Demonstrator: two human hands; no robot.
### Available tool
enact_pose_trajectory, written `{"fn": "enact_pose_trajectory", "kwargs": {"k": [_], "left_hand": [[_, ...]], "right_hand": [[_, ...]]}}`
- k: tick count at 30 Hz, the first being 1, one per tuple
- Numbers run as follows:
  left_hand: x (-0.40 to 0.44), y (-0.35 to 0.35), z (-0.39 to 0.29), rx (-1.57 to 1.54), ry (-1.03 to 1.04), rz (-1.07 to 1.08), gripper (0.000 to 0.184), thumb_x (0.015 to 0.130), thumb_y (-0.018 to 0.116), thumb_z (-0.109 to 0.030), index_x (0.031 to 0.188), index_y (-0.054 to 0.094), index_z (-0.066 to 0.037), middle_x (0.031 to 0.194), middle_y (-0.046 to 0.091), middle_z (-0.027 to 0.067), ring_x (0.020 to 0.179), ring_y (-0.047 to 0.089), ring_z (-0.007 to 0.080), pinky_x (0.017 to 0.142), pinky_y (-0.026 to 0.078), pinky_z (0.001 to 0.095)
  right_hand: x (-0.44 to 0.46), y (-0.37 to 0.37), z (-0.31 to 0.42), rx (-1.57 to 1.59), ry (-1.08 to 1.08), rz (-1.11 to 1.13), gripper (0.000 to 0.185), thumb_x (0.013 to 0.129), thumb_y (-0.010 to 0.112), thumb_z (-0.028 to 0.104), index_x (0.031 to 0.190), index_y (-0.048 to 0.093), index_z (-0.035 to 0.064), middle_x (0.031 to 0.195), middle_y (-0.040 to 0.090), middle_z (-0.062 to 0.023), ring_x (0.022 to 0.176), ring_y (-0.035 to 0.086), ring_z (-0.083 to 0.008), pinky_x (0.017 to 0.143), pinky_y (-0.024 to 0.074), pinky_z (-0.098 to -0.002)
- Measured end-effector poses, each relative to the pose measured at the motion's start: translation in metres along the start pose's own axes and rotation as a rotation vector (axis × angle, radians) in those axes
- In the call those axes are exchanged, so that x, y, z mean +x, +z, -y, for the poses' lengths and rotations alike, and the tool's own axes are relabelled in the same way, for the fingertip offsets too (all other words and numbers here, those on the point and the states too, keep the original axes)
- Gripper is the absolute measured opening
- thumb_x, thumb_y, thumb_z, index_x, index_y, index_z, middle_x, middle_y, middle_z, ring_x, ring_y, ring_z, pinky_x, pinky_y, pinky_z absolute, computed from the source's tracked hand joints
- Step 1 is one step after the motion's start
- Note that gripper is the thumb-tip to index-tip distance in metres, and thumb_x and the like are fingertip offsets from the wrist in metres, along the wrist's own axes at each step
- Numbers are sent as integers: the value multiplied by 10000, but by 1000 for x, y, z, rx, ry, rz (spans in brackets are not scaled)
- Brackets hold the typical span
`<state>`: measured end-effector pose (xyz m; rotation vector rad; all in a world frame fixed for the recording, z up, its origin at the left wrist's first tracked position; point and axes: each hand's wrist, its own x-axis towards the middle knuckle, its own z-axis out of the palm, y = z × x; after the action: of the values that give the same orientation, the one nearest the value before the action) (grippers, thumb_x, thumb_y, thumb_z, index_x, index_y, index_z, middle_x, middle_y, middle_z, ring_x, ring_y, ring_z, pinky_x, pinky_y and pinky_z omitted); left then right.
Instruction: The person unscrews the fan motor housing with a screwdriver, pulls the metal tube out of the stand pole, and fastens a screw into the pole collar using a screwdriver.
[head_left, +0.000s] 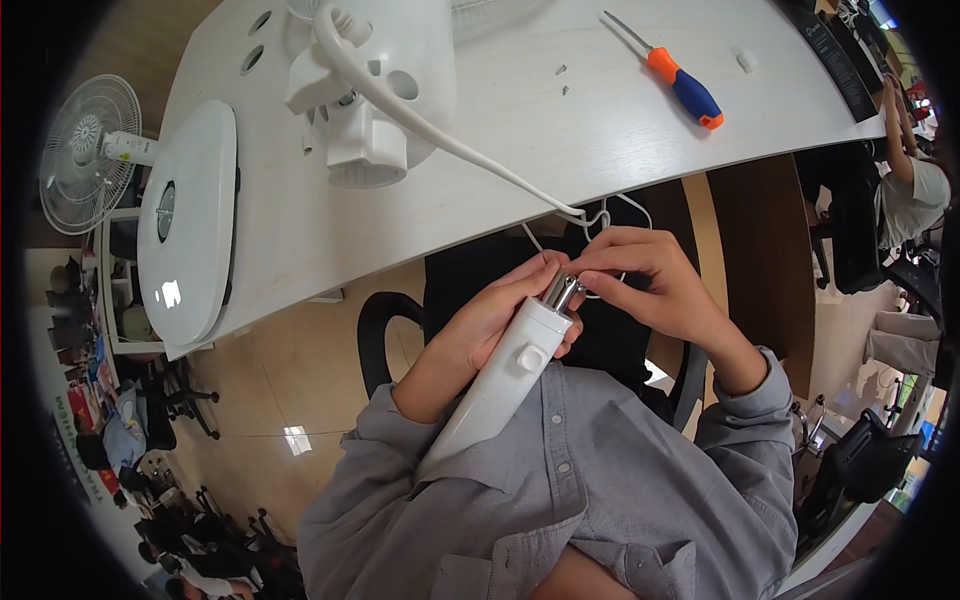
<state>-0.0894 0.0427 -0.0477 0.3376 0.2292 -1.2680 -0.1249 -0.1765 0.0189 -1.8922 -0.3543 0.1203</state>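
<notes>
My left hand is wrapped around the upper end of a white fan pole, which leans across my lap against my shirt. A shiny metal tube with a hole in it sticks out of the pole's top, and a square white knob sits on its side. My right hand is closed in a pinch at the tube's end; whatever lies between those fingertips is too small to make out. A white power cord runs from the fan head housing on the table to behind my hands.
On the white table lie an orange-and-blue screwdriver, a couple of tiny screws and a small white piece. A rounded white fan base rests at the left edge. Another fan stands beyond it. People sit farther off.
</notes>
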Motion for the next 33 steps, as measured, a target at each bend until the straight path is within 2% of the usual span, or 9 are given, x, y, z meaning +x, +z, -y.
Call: {"fn": "enact_pose_trajectory", "kwargs": {"k": [7, 13, 16, 19, 22, 25, 29, 32, 33], "left_hand": [[-1, -1, 1, 13, -12, -39, 229, 1085, 493, -356, 1202, 491, -159, 978, 625, 132, 782, 707, 306, 588, 621, 436], [-1, -6, 0, -51, -19, -5, 222, 1087, 490, -349, 1206, 495, -161, 1005, 622, 149, 797, 696, 320, 582, 611, 438], [-4, -11, -2, -90, 37, 77, 214, 1092, 478, -334, 1212, 495, -157, 1011, 614, 152, 801, 680, 329, 594, 588, 443], [-19, -13, -11, -84, 106, 64, 205, 1097, 464, -316, 1217, 493, -152, 1007, 604, 151, 802, 665, 330, 611, 567, 446], [-31, -16, -20, -77, 188, 58, 197, 1102, 451, -307, 1215, 493, -152, 1007, 594, 156, 816, 658, 333, 614, 563, 446], [-34, -19, -20, -57, 212, 68, 191, 1107, 438, -304, 1216, 486, -154, 1036, 585, 161, 827, 648, 343, 608, 566, 445], [-29, -16, -19, -55, 207, 76, 196, 1108, 437, -310, 1218, 480, -154, 1038, 578, 165, 821, 641, 342, 603, 568, 441], [-28, -16, -18, -42, 209, 75, 201, 1105, 445, -317, 1215, 480, -153, 1031, 574, 164, 818, 640, 340, 601, 570, 439], [-29, -16, -17, -36, 209, 75, 202, 1104, 448, -320, 1213, 481, -152, 1029, 574, 163, 817, 640, 339, 601, 572, 438]], "right_hand": [[-3, 6, 3, 78, 90, -39, 193, 877, 717, -40, 1063, 753, -1, 950, 712, -105, 855, 723, -200, 731, 576, -295], [-19, 13, 0, 268, 99, -87, 167, 924, 687, -30, 1082, 741, -9, 1094, 694, -119, 947, 719, -185, 803, 591, -271], [-40, 14, -25, 262, 65, -299, 185, 944, 663, -32, 1118, 724, -20, 1116, 688, -119, 966, 712, -173, 803, 589, -262], [-67, 17, -42, 249, 273, -360, 143, 969, 637, -13, 1084, 721, -28, 1075, 706, -126, 909, 715, -171, 771, 587, -279], [-79, 27, -50, -62, 306, -162, 125, 945, 680, 46, 1035, 726, -28, 912, 718, -137, 823, 730, -238, 722, 589, -302], [-84, 49, -80, -142, 278, -40, 148, 923, 691, 58, 1046, 730, -15, 935, 725, -149, 830, 725, -299, 760, 595, -350], [-71, 96, -121, -416, 136, 15, 202, 860, 681, 43, 1043, 738, -20, 1116, 701, -164, 1063, 676, -304, 896, 555, -408], [-51, 131, -165, -889, -29, -39, 219, 821, 654, 64, 991, 758, -25, 1250, 641, -196, 1218, 581, -321, 981, 497, -411], [-43, 137, -170, -951, 22, -4, 221, 815, 645, 82, 971, 765, -19, 1267, 629, -203, 1231, 560, -328, 1005, 474, -413]]}}
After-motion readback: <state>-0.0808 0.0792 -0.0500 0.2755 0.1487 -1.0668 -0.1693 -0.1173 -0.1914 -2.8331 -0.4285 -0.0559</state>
